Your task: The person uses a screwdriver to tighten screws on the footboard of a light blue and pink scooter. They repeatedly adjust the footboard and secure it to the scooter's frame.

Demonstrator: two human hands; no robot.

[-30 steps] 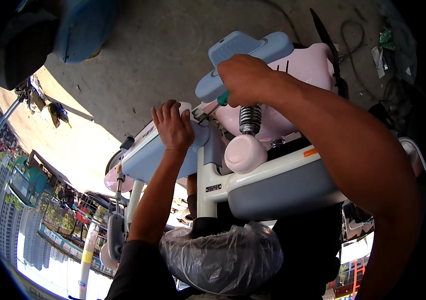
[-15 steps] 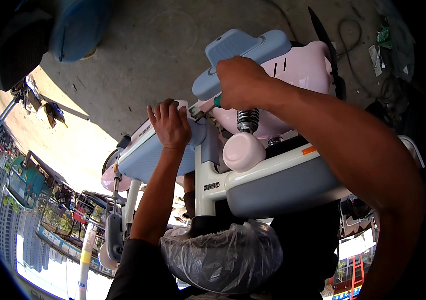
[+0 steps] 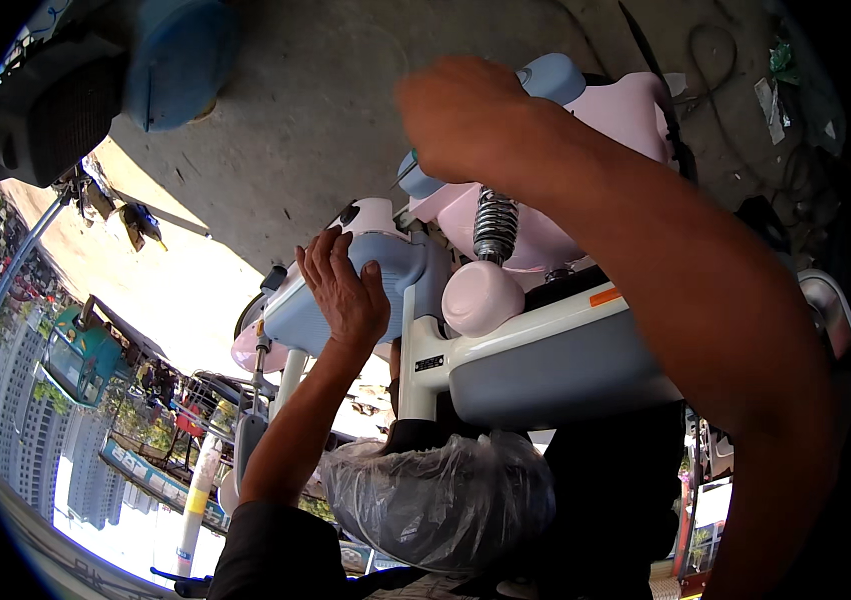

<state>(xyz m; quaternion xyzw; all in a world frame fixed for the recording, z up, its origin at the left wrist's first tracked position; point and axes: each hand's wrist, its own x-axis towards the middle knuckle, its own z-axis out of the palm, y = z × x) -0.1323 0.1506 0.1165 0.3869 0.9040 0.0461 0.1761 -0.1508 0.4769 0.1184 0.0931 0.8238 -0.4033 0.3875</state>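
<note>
A pink, light-blue and cream electric scooter stands before me, its saddle (image 3: pixel 436 505) wrapped in clear plastic nearest my body. My left hand (image 3: pixel 346 295) is open over the blue footboard (image 3: pixel 376 258), fingers stretched and thumb apart. Whether its palm touches the panel I cannot tell. My right hand (image 3: pixel 461 120), smeared by motion, is closed above the pink rear body. A bit of green handle (image 3: pixel 415 156) with a thin shaft shows below the fist, looking like a screwdriver. A coil spring (image 3: pixel 496 225) and a round pink cover (image 3: pixel 483 298) lie below my right forearm.
A blue rounded object (image 3: pixel 181 65) and a dark scooter part (image 3: pixel 46 110) stand at the far left. A black cable (image 3: pixel 716 60) and scraps lie on the concrete floor (image 3: pixel 316 90) at the far right. A teal three-wheeler (image 3: pixel 81 355) is outside, left.
My right hand has lifted up and left, away from the blue panel, with the green-handled tool. My left hand has slid slightly down, its fingers still stretched. The view has shifted a little.
</note>
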